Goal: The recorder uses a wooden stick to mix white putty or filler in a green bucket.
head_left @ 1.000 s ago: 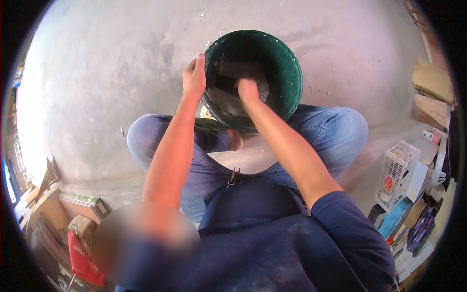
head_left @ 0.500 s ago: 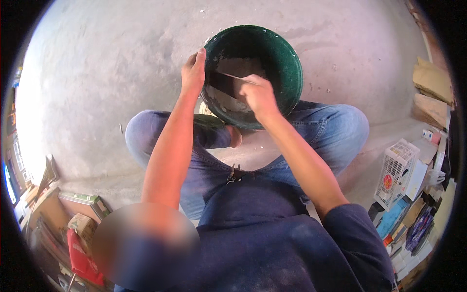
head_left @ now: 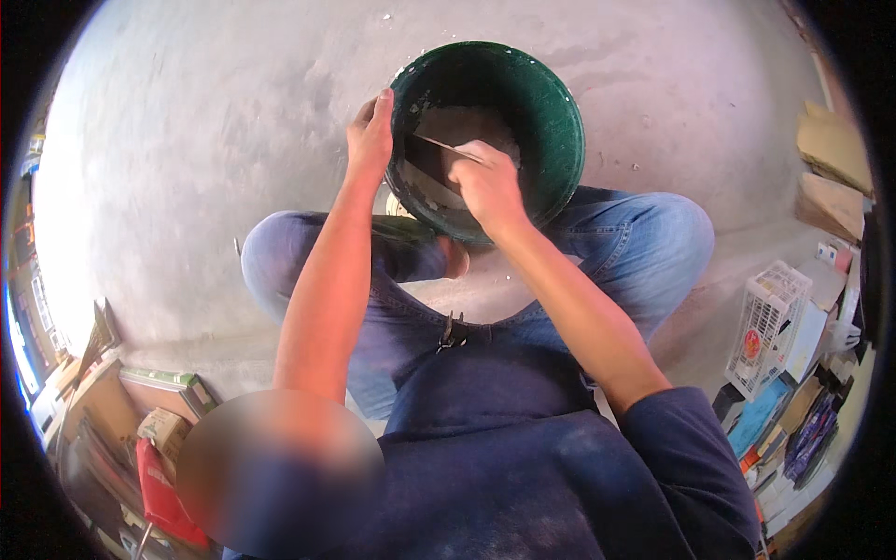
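In front of me, between my bent knees, is a dark green bucket (head_left: 558,121) with pale spatters along its rim and grey residue on its inside wall. A layer of grey, paste-like material (head_left: 467,126) covers its bottom. My left hand (head_left: 371,138) is closed on the bucket's left rim, thumb pointing up along the edge. My right hand (head_left: 487,182) reaches inside, wrapped around a flat-bladed scraper (head_left: 429,164). The scraper's thin edge slants up to the left, and its dark blade lies near the left inner wall. My fingers hide the handle.
A grey concrete floor (head_left: 224,159) with small white crumbs surrounds the bucket. At right stand a white plastic basket (head_left: 767,327), brown paper bags (head_left: 833,147) and stacked goods. At lower left are cardboard boxes (head_left: 161,431) and a red item (head_left: 166,495).
My right hand and the scraper have shifted slightly left and up inside the bucket, and the blade's angle has changed. My left hand keeps its hold on the rim.
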### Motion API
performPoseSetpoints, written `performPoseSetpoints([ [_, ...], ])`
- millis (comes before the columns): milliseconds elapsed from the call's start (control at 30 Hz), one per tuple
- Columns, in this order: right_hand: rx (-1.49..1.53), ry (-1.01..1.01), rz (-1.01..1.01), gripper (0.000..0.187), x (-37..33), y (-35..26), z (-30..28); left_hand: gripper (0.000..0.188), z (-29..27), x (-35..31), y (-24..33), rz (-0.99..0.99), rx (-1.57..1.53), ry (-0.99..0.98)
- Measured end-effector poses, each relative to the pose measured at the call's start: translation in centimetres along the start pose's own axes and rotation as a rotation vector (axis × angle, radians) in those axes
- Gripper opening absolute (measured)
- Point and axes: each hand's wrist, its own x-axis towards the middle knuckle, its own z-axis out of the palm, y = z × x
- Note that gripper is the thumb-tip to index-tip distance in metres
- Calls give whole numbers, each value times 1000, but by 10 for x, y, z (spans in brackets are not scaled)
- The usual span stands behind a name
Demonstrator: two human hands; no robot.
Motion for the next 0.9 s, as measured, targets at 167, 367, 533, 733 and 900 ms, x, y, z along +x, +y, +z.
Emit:
performPoseSetpoints([
  [167,220,37,27,23,-24,-19,0,60,-12,2,-8,45,-9,44],
  [367,189,245,40,21,32,34,4,58,11,-3,-5,-11,1,7],
  [533,469,189,93,19,3,5,2,58,-4,2,-4,54,-1,50],
  [733,329,249,21,16,38,8,21,58,-1,14,-17,80,68,72],
  [900,391,75,-170,12,17,20,21,56,-34,32,-49,114,243,44],
])
